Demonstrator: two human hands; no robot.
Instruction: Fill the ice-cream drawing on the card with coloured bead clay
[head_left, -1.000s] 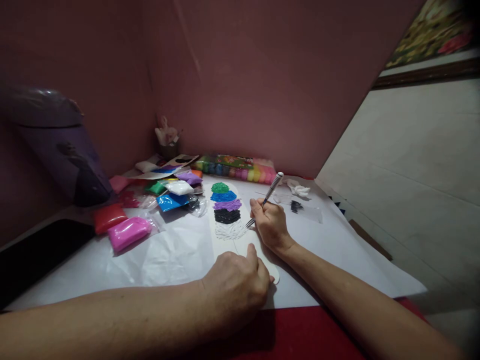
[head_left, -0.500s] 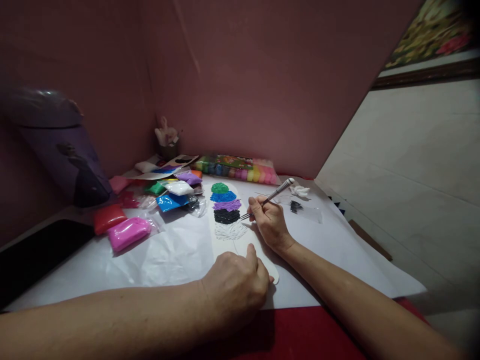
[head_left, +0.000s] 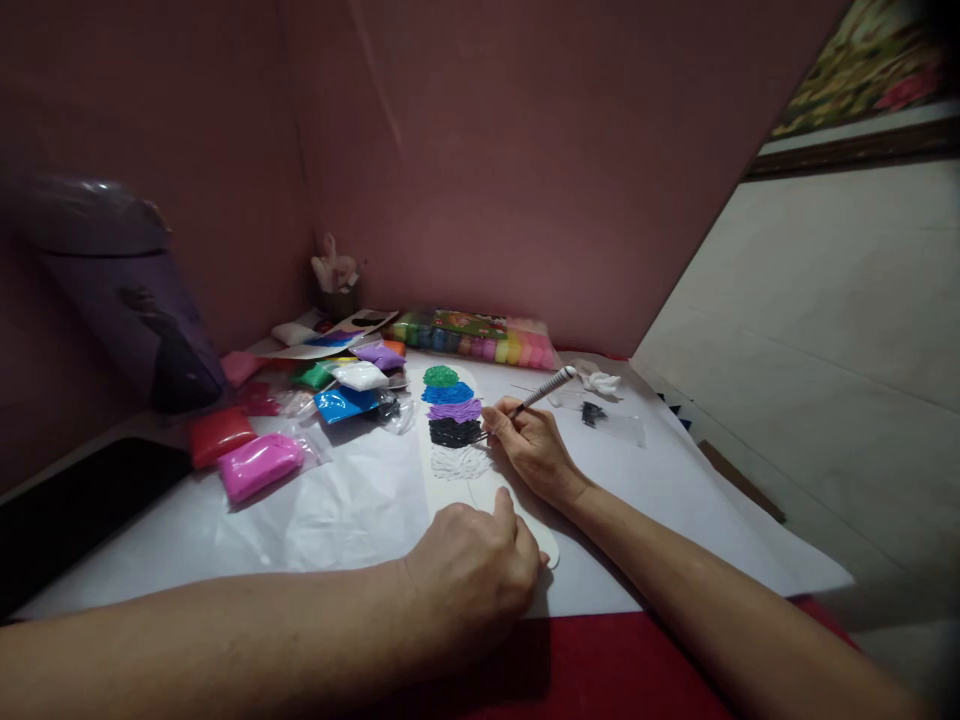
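A long white card [head_left: 450,492] with rounded ends lies on white paper. Textured clay patches run down it: green [head_left: 440,376], blue [head_left: 447,393], purple [head_left: 454,411], black [head_left: 454,432] and white [head_left: 459,462]. My right hand [head_left: 534,445] pinches a thin tool with a striped handle [head_left: 549,388], tilted up to the right. Its slim dark tip, partly hidden by the fingers, is at the right edge of the black patch. My left hand [head_left: 476,560] has curled fingers and rests on the card's near end, gripping it by the edge; most of its fingertips are hidden.
Several bagged clay packets, including pink [head_left: 261,468], red [head_left: 221,436] and blue [head_left: 345,403], lie left of the card. A long multicoloured clay pack [head_left: 472,338] is behind. White clay [head_left: 600,380] and a black piece [head_left: 592,413] sit right. A purple container [head_left: 142,300] stands far left.
My right hand has shifted slightly left and lowered the tool, its tip now closer against the black patch. My left hand and the card stay in place.
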